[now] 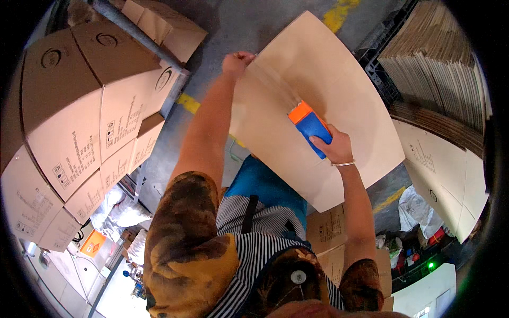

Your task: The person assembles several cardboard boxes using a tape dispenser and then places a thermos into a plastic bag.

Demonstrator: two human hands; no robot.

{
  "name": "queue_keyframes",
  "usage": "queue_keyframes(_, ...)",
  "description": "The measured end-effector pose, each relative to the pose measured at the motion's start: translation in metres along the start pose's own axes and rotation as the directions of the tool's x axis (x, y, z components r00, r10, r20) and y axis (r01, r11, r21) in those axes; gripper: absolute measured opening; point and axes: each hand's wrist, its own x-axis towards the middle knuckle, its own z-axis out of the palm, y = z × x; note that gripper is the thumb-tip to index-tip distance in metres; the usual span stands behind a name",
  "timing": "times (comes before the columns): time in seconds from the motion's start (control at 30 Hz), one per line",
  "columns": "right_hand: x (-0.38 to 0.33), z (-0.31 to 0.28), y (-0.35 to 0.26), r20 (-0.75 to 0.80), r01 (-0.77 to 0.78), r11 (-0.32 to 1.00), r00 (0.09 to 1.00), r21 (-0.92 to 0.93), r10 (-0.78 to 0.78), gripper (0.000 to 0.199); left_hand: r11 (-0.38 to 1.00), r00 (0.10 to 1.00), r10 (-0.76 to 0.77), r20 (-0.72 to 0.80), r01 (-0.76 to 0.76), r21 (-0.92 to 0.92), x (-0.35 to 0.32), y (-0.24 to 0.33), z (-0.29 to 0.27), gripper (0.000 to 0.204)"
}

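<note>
Right hand [335, 147] grips a blue-and-orange tape gun [310, 126] pressed on the box [339, 79]; clear tape [275, 85] runs from it to the left hand [237, 62], closed on the box's far edge.

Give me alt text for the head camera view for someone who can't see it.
A person's right hand runs a blue and orange tape dispenser along a large cardboard box while the left hand pins the clear tape's end at the box's edge. Stacked cartons stand left, flat cardboard sheets right.

Grey concrete floor [233, 26] under stacked cardboard boxes [79, 122].
</note>
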Motion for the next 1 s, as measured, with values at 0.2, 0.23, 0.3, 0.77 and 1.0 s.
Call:
queue_keyframes(0.2,0.0,0.004,0.012,0.055,-0.043,0.999,0.998,0.012,0.042,0.062,0.835,0.967,0.166,-0.191,-0.035,0.549,-0.007,-0.011,0.002,0.05)
queue_keyframes(0.23,-0.003,0.005,0.015,0.042,-0.038,0.999,0.998,0.0,0.038,0.061,0.768,0.904,0.342,-0.257,-0.112,0.63,-0.018,0.008,0.003,0.054)
queue_keyframes(0.3,-0.006,0.0,0.006,-0.01,0.003,0.999,1.0,0.049,-0.003,0.059,0.787,0.912,0.339,-0.232,-0.14,0.601,-0.046,0.045,0.022,0.056)
queue_keyframes(0.77,-0.321,-0.104,0.264,0.126,-0.505,0.841,0.838,-0.193,0.532,0.057,0.556,0.889,0.354,-0.291,0.05,0.829,-0.09,0.054,0.08,0.051)
queue_keyframes(1.0,-0.254,-0.025,0.313,0.012,-0.647,0.736,0.749,-0.198,0.662,0.059,0.554,0.85,0.424,-0.312,0.029,0.832,-0.088,0.065,0.087,0.053)
